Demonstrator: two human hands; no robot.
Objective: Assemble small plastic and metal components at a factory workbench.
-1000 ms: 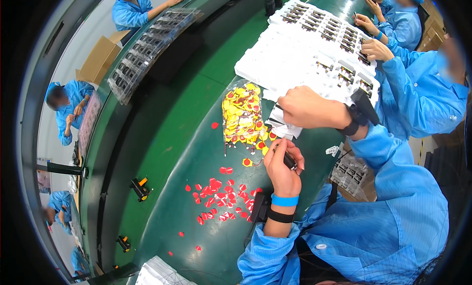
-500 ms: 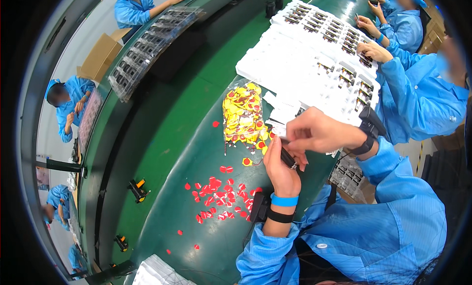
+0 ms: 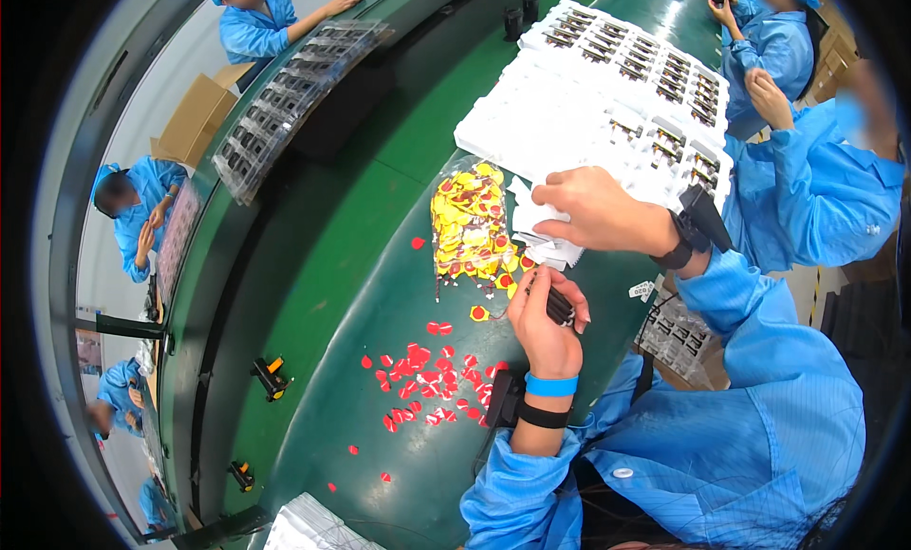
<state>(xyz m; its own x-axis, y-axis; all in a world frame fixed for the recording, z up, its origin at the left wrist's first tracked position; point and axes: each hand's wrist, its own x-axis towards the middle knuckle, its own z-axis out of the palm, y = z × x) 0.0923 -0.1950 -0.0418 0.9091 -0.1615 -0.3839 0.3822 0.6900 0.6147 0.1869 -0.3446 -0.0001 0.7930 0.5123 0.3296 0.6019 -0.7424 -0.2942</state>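
Observation:
My left hand is wrapped round a small black ribbed part, held just above the green bench. Much of that part is hidden by the palm and fingers. My right hand hovers over white sheets of paper, its fingers curled and pressed together. What the right fingertips grip, if anything, is hidden. Left of the sheets lies a clear plastic bag full of yellow and red discs with thin wires. One yellow disc with a red centre lies apart from it, near my left hand.
Many red round stickers are scattered over the green bench. White foam trays holding small black assemblies stand at the far right. A co-worker in blue sits beside them. A white stack lies at the near edge.
My right hand has left the black part and moved up and away to the white sheets. My left hand keeps hold of the part. The co-worker's hand has drawn back from the tray.

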